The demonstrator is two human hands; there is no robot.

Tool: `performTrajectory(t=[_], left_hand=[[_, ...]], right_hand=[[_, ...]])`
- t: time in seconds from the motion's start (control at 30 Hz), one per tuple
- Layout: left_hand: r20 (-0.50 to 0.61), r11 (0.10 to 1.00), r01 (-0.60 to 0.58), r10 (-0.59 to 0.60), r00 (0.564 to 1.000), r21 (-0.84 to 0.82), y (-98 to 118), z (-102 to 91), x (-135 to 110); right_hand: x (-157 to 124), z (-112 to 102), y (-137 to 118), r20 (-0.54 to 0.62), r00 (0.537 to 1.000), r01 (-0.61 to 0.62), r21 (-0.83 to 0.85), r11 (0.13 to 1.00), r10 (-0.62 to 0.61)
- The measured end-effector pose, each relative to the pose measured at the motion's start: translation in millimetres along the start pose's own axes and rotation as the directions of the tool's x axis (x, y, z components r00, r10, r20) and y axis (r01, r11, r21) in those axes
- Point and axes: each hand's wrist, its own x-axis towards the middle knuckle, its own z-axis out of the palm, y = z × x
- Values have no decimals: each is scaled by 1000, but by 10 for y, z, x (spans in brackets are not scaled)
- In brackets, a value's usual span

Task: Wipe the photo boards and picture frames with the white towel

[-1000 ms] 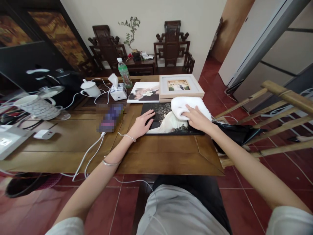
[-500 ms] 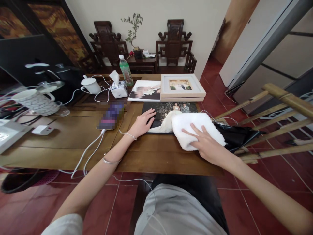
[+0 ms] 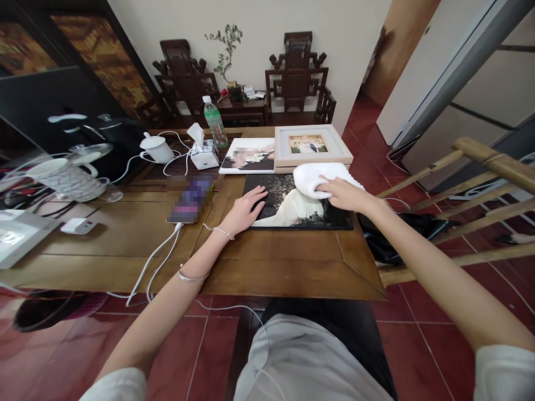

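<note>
A dark wedding photo panel (image 3: 292, 209) lies flat on the wooden table (image 3: 271, 267) in front of me. My left hand (image 3: 246, 210) rests on its left edge, fingers stretched out and flat. With my right hand (image 3: 340, 194) I hold a white fluffy cloth (image 3: 311, 175) against the upper right part of the panel, fingers partly tucked into its folds. The cloth covers the upper part of the pictured couple. Just behind the panel are a white-edged photo print (image 3: 251, 155) and a pale wooden picture frame (image 3: 346, 149), which the cloth's far edge reaches.
To the left lie a phone (image 3: 190, 199) on a white cable and a charger (image 3: 78, 225). Further back stand a tissue box (image 3: 204, 156), a green bottle (image 3: 214, 120), a lidded white cup (image 3: 156, 149) and a patterned mug (image 3: 69, 179). A bamboo chair (image 3: 476, 147) is at the right.
My right hand has moved the cloth away from me, from the panel's lower right to its upper right, uncovering the lower part. My left hand has stayed in place.
</note>
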Motion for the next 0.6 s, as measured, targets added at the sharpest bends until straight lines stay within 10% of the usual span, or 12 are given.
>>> performTrajectory(t=[0.27,0.6], left_hand=[[4,1000,18,-18,1000,-11,18,0,-5],[10,999,47,-47,999,10,41,21,-11]], right_hand=[[-19,3,29,-40,999,-27,16,1000,27],[-1016,230,-574,11,995,98,-21,995,-98]])
